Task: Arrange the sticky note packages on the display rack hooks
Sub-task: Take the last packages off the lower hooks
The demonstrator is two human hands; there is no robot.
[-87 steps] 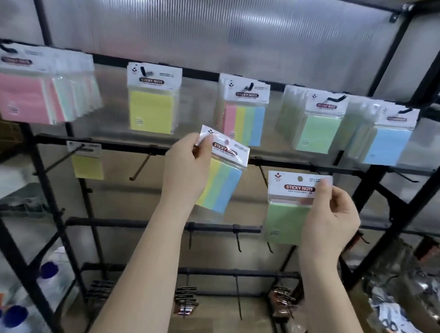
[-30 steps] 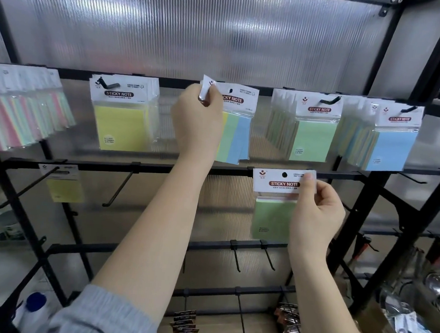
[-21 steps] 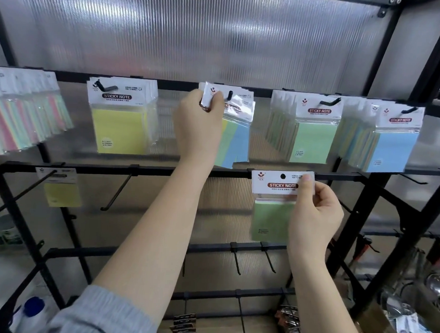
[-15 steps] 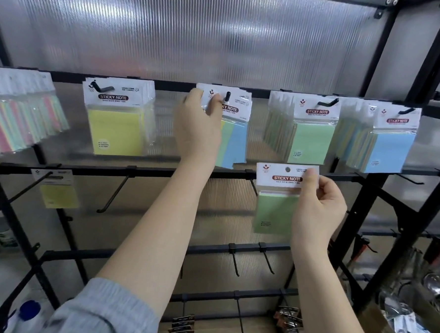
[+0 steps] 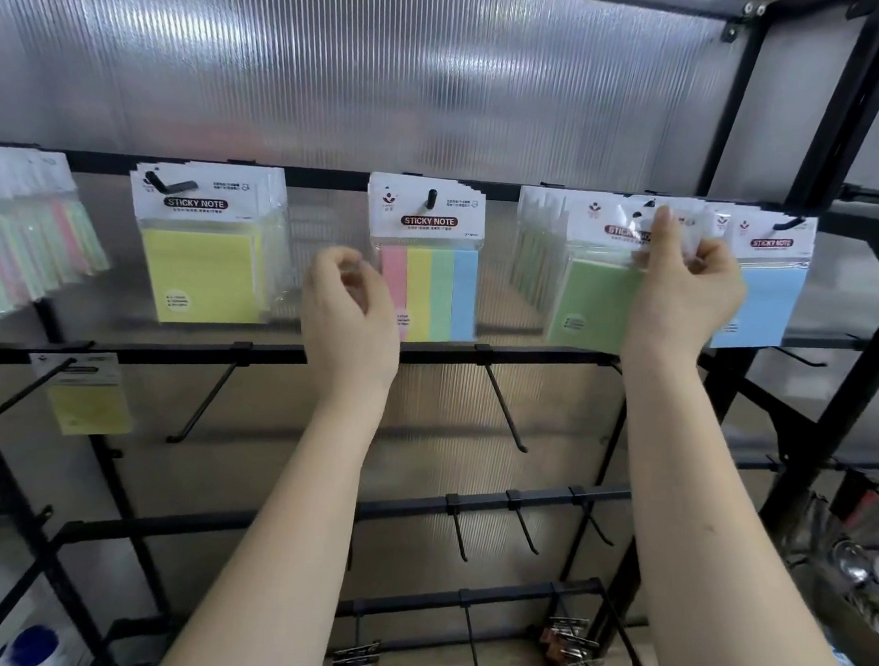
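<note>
A multicolour sticky note package hangs on a top-row hook of the black display rack. My left hand hovers just left of and below it, fingers loosely curled, holding nothing. My right hand pinches the header card of a green sticky note package and holds it up at the hook with the green stack. Yellow packages hang to the left, blue packages at the right, and mixed pastel packages at the far left.
The second row has bare hooks and a single yellow package at the left. Lower rails carry more bare hooks and binder clips. A box of goods sits at the lower right, a blue-capped bottle at the lower left.
My left hand let go of the multicolour package, which now hangs on its hook, and dropped away. My right hand lifted the green package from the second row up to the green hook.
</note>
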